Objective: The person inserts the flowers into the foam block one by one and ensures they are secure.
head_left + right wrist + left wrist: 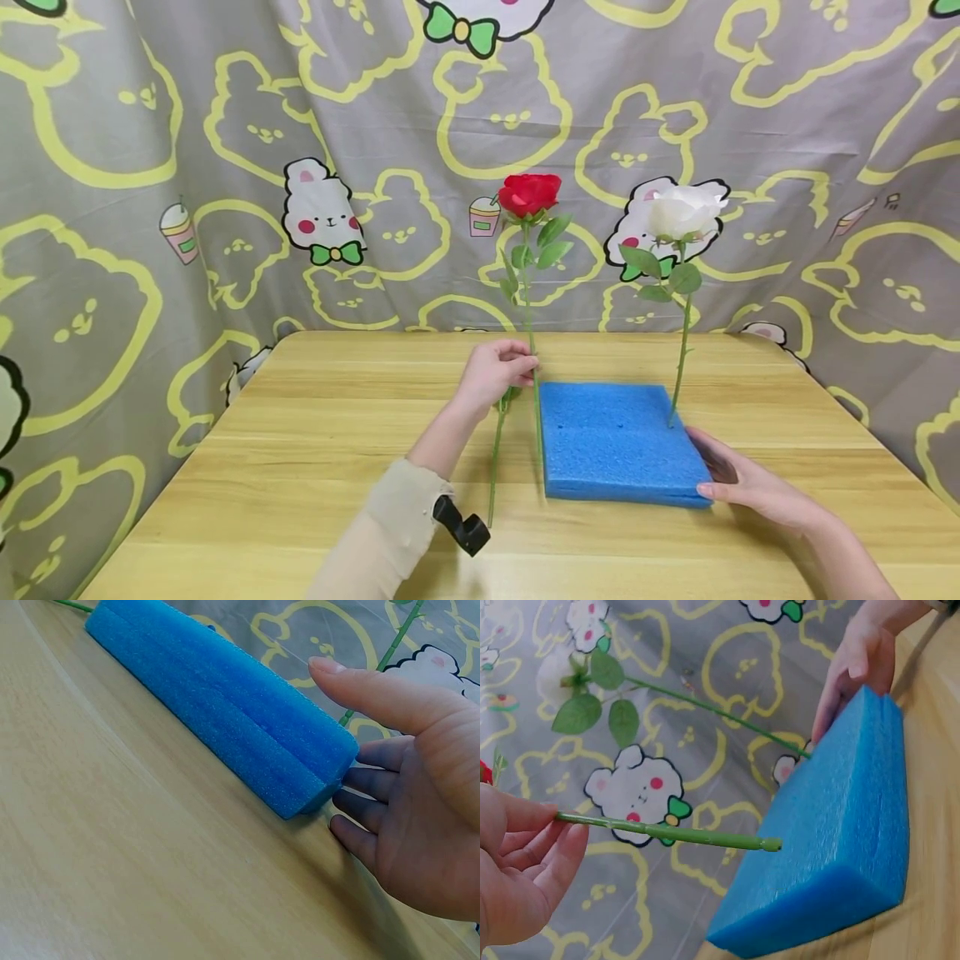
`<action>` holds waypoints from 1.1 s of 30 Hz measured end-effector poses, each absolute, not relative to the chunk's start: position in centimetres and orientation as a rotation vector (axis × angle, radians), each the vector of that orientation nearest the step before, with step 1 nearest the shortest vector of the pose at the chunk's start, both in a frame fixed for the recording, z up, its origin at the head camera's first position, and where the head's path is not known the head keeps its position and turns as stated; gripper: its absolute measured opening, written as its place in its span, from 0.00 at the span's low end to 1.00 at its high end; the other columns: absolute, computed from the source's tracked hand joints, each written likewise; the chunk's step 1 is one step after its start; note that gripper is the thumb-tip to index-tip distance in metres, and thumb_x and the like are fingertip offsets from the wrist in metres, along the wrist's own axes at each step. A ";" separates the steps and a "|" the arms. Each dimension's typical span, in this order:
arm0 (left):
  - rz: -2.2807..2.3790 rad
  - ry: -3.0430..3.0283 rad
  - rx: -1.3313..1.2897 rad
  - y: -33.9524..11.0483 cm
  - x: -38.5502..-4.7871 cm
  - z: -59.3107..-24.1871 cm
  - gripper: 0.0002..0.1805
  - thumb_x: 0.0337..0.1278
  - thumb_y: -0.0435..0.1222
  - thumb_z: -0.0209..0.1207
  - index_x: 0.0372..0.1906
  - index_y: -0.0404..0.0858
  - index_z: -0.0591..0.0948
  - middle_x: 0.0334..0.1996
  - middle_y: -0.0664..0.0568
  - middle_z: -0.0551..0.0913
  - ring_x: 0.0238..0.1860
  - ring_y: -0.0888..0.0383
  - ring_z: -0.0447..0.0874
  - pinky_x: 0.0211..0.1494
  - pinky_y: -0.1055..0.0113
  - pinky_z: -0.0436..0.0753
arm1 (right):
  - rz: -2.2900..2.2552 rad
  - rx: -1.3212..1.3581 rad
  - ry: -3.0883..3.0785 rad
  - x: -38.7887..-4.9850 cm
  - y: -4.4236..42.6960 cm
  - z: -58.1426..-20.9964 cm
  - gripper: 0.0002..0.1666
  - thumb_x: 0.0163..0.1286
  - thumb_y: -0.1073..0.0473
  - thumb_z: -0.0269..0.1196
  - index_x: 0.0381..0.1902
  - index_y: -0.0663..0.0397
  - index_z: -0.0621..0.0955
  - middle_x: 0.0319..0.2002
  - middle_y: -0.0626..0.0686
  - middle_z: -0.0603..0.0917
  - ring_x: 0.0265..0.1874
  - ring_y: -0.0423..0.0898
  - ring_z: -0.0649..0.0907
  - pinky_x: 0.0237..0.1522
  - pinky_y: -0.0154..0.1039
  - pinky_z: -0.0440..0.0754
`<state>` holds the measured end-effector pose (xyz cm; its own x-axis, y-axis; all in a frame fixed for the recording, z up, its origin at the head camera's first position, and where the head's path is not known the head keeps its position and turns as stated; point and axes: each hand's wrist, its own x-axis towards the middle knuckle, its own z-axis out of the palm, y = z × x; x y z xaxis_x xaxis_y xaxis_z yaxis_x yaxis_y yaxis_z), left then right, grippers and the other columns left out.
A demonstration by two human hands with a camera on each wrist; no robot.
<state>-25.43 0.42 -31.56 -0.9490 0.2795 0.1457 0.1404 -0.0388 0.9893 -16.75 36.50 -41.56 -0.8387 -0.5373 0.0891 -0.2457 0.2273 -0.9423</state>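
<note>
A red rose (529,196) stands roughly upright, its green stem (675,834) pinched between thumb and fingers of my left hand (497,375). In the left wrist view the stem's lower end points toward the blue foam block (810,817); I cannot tell whether they touch. A white rose (686,212) stands upright in the right part of the foam block (615,450). My right hand (757,487) rests against the block's right side, fingertips on its edge, thumb extended in the right wrist view, where the hand (427,787) shows large.
Another green stem (495,467) lies on the wooden table (300,467), beside and partly behind my left hand; its upper part is hidden. A patterned curtain (405,108) hangs behind the table. A black strap piece (461,525) sits at my left wrist.
</note>
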 end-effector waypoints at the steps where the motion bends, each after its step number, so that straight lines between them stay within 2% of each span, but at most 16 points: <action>1: 2.158 2.093 0.473 0.7 -25.5 -31.5 0.09 0.55 0.24 0.58 0.40 0.21 0.77 0.32 0.37 0.82 0.27 0.55 0.82 0.37 0.60 0.84 | -1.652 -0.738 2.245 -16.7 36.5 -41.5 0.42 0.67 0.72 0.51 0.66 0.79 0.38 0.64 0.80 0.34 0.58 0.19 0.58 0.54 0.18 0.59; 6: 2.174 2.059 0.515 1.9 -25.4 -31.2 0.11 0.54 0.24 0.59 0.42 0.20 0.76 0.33 0.37 0.83 0.27 0.55 0.82 0.37 0.61 0.84 | -1.654 -0.738 2.242 -16.7 36.4 -41.4 0.42 0.67 0.72 0.51 0.67 0.78 0.38 0.65 0.79 0.34 0.58 0.19 0.58 0.54 0.18 0.59; 10: 2.168 2.050 0.544 2.8 -25.2 -30.9 0.11 0.53 0.23 0.59 0.42 0.20 0.76 0.32 0.39 0.82 0.32 0.47 0.84 0.38 0.60 0.84 | -1.649 -0.733 2.250 -16.7 36.4 -41.3 0.43 0.67 0.72 0.52 0.67 0.78 0.38 0.65 0.79 0.34 0.58 0.18 0.58 0.54 0.18 0.59; 13: 2.166 2.056 0.568 3.5 -25.1 -30.7 0.11 0.53 0.22 0.59 0.41 0.21 0.76 0.33 0.37 0.82 0.35 0.45 0.84 0.38 0.61 0.84 | -1.644 -0.725 2.257 -16.7 36.3 -41.2 0.43 0.67 0.71 0.52 0.66 0.79 0.38 0.65 0.79 0.34 0.57 0.18 0.58 0.54 0.18 0.59; 20: 2.155 2.086 0.620 5.2 -25.1 -30.6 0.11 0.53 0.24 0.60 0.42 0.23 0.78 0.35 0.37 0.82 0.35 0.49 0.84 0.39 0.61 0.84 | -1.629 -0.732 2.286 -16.8 36.3 -41.1 0.43 0.66 0.71 0.53 0.66 0.80 0.39 0.64 0.81 0.36 0.57 0.19 0.59 0.54 0.18 0.60; 33: 2.267 2.054 0.652 9.0 -25.4 -30.9 0.09 0.51 0.22 0.60 0.39 0.21 0.80 0.35 0.34 0.83 0.36 0.45 0.84 0.41 0.61 0.83 | -1.635 -0.752 2.280 -16.7 36.4 -41.5 0.43 0.66 0.72 0.53 0.66 0.80 0.39 0.64 0.81 0.35 0.58 0.19 0.58 0.55 0.18 0.59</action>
